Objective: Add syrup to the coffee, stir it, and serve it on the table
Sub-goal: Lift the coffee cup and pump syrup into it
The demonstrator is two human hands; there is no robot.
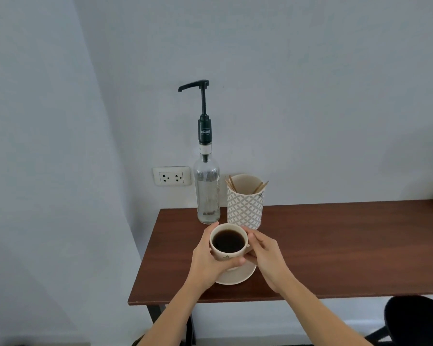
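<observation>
A pale grey wall fills the upper part of the view. Low on it, at the left, sits a white double power socket. Just right of the socket, a clear glass syrup bottle stands upright at the back left corner of a dark brown wooden table, with a tall black pump rising from its neck and its spout pointing left. Touching or nearly touching the bottle's right side is a white patterned holder with thin wooden stir sticks leaning inside. In front of both, near the table's left front, the left hand wraps around the left side of a cream cup full of black coffee, thumb curled under its front. The cup is above a cream saucer; whether it rests on it is unclear. The right hand closes on the cup's right side, fingers at the handle.
</observation>
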